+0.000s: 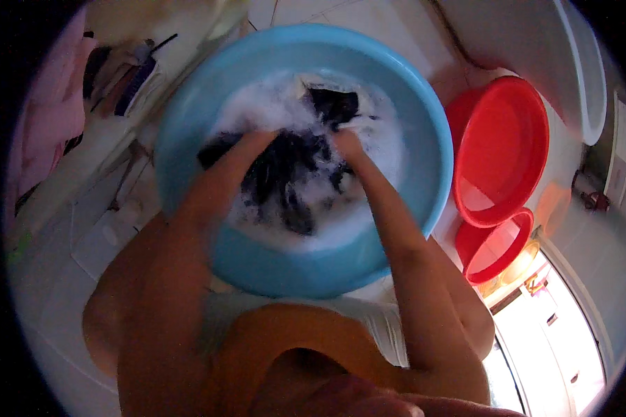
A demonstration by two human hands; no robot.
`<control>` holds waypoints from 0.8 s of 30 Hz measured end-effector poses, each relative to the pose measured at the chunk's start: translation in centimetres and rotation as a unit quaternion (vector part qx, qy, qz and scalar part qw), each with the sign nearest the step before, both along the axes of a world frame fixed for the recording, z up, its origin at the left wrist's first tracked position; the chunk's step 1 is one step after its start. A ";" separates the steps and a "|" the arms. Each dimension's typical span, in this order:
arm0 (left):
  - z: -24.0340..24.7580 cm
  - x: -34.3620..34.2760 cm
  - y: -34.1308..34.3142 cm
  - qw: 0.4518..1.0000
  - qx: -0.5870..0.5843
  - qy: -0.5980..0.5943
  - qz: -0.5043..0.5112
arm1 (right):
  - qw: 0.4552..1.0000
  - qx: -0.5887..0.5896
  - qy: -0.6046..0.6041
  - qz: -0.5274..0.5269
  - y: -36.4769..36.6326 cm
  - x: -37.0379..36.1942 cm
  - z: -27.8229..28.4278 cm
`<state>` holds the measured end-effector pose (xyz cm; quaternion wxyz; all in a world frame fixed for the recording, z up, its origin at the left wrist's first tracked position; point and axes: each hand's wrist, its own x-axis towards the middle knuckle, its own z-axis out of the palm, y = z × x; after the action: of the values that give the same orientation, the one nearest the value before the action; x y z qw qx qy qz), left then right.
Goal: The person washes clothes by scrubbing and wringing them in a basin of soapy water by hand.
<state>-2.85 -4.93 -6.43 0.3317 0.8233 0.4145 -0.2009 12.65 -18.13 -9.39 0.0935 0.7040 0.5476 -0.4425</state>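
While two bare forearms reach down side by side, both hands are sunk in one big round blue tub (pixel 424 163) w/ soapy water, set btwn the person's two bent knees. One mass of dark cloth (pixel 285 167), navy or black, lies in the tub's middle, half under white suds (pixel 254 104); can't tell if it's one piece or several. One dark patch w/ a pale edge sits apart at the far side, approx. above the R hand. L hand (pixel 266 139) is on the cloth's upper L part, R hand (pixel 346 144) at its upper R side, a gap of cloth & foam btwn them. Fingers of both are down in foam/fabric, so can't tell whether either is gripping or spread. To the R of the tub: two red basins, both tilted, i.e. one larger red basin (pixel 501 149) & one smaller red basin (pixel 497 249) just below it, touching or nearly so. One large pale tub (pixel 535 62) stands in the upper R corner, w/ one bright opening (pixel 560 333) at lower R. On the L side: one hanging pink cloth (pixel 54 111) & a few dark objects (pixel 122 76) near it, exact no. & kind unclear.
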 end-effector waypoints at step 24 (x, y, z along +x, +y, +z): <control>2.8 0.1 -2.7 0.998 0.012 -0.016 -0.059 | 0.798 -0.058 0.287 -0.527 0.3 -0.4 2.9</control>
<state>-2.74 -7.65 -3.60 0.3157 0.8534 0.3620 -0.2024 12.29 -17.79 -6.46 -0.2750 0.7176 0.0667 -0.6364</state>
